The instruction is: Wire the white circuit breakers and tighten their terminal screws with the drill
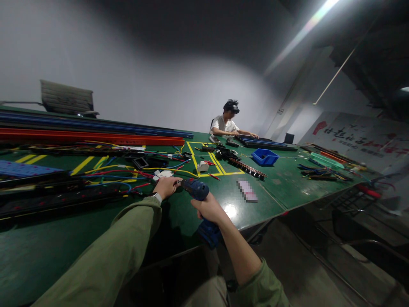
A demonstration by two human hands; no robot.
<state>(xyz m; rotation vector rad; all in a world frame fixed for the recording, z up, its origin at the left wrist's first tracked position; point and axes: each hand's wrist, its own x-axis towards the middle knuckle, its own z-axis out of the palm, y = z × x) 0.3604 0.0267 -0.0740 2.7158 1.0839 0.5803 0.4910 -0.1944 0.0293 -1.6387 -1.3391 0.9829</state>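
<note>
My right hand [211, 208] is wrapped around the grip of a blue cordless drill [197, 189], whose nose points left. The drill's battery base hangs below the hand at the table's front edge. Close to the drill's tip, my left hand [166, 187] has its fingers drawn together; what lies in them is hidden. Just beyond those fingers is a white block-shaped part [162, 174], with red, yellow and blue wires [124, 172] running left from it. A similar white block [203, 166] stands farther back, beside a red pen-like item [214, 176].
Black strips [57, 198] and a long orange channel [92, 137] cover the left of the green table [271, 196]. A blue bin [264, 157], a blurred phone-sized object [247, 190] and wire bundles [322, 172] lie rightward. A co-worker [226, 122] sits across the table.
</note>
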